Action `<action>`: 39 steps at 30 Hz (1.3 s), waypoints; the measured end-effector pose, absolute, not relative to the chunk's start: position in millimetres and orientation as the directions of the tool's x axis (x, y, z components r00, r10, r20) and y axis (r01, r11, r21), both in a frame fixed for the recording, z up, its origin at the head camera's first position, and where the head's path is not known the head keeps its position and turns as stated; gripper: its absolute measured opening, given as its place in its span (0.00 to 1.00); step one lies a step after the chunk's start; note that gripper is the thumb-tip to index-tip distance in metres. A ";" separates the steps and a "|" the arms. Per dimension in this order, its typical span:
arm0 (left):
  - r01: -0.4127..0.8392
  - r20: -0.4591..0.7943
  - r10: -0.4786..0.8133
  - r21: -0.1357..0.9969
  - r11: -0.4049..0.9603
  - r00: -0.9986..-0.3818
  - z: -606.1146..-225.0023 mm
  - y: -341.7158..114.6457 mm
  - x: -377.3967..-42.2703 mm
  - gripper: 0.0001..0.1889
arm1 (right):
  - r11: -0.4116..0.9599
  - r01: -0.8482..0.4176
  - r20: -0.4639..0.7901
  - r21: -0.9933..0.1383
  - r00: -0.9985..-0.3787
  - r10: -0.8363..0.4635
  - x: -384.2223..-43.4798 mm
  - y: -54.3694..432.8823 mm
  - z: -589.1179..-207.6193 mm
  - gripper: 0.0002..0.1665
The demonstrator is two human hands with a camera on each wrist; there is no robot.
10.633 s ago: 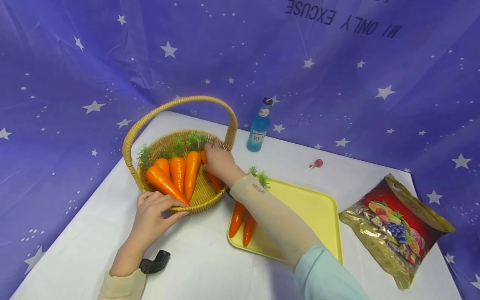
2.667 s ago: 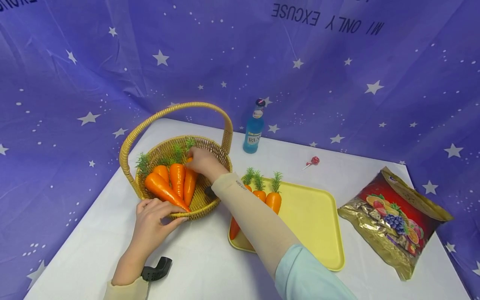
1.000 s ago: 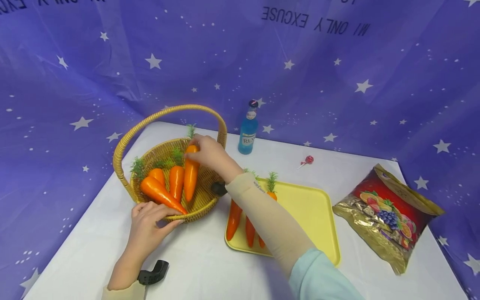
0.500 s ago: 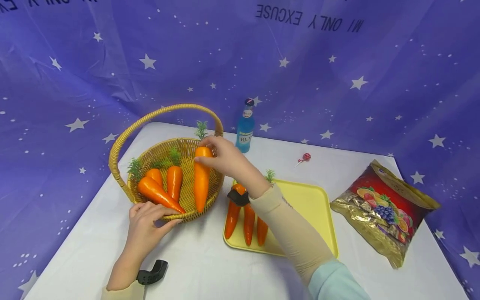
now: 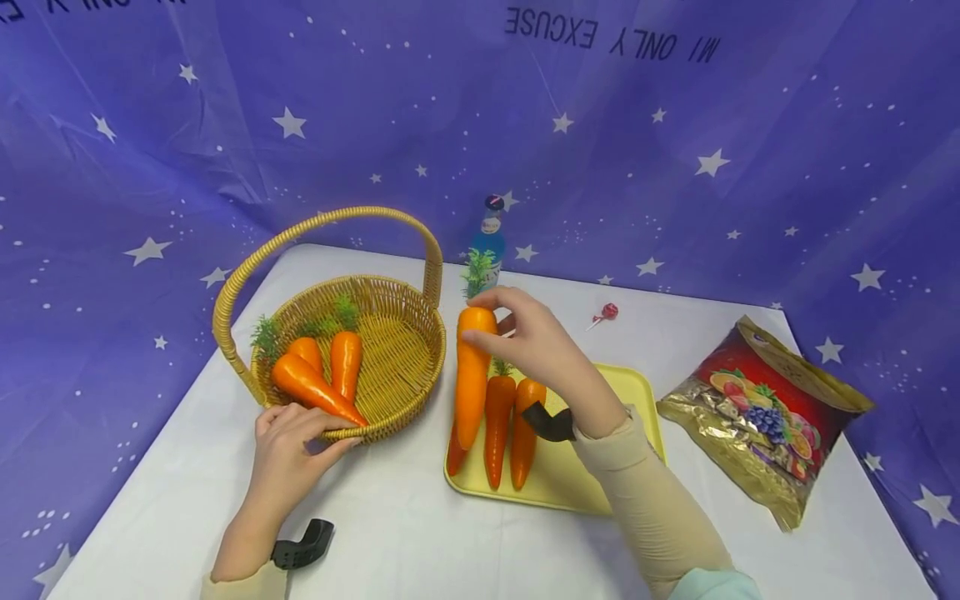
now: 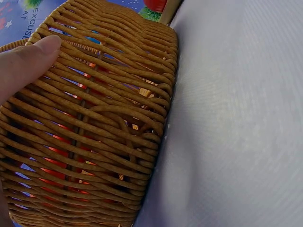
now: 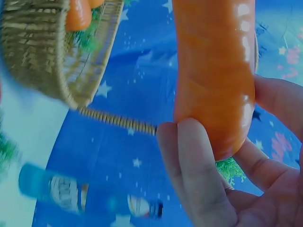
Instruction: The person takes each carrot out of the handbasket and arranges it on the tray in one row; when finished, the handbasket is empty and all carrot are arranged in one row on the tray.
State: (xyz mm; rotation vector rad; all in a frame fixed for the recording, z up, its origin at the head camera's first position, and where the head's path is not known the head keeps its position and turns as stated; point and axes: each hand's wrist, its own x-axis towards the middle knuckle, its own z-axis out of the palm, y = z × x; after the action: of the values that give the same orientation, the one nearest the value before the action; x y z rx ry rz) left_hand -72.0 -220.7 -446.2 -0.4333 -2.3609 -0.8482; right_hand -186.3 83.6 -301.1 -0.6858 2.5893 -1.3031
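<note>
My right hand (image 5: 536, 342) pinches a glossy orange carrot (image 5: 471, 392) by its thick end, between thumb and fingers. Its green top sticks up past the fingertips and the tip points down. In the head view this carrot overlaps the left side of the yellow tray (image 5: 585, 479) and partly hides a carrot (image 5: 455, 457) lying there. Two more carrots lie beside it, one a darker orange carrot (image 5: 497, 433). My left hand (image 5: 285, 458) grips the near rim of the wicker basket (image 5: 397, 367), thumb outside (image 6: 47, 45). Inside the basket, three carrots (image 5: 346, 367) lie at the left.
Behind the held carrot's leaves stands a blue bottle (image 7: 61, 189), partly covered in the head view. A red lollipop (image 5: 608, 312) lies at the back, and a red-and-gold candy bag (image 5: 765, 417) at the right. The basket's tall handle (image 5: 322, 221) arches over it.
My right hand has lifted a carrot out of the basket and carried it right, over the tray. Ten seconds ago another carrot was in that hand inside the basket. My left hand keeps the rim.
</note>
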 end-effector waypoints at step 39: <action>0.461 0.610 0.094 0.479 0.747 -0.787 -442.3 -218.8 -71.3 0.16 | 0.713 -0.040 -0.203 -0.700 -0.946 -0.252 -169.1 194.9 -415.8 0.23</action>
State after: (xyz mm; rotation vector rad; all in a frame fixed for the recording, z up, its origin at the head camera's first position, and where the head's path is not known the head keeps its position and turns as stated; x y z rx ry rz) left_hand -71.3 -218.8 -442.3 -0.4171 -2.3765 -0.8536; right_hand -169.1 194.9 -415.8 -0.2305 2.6363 -1.0686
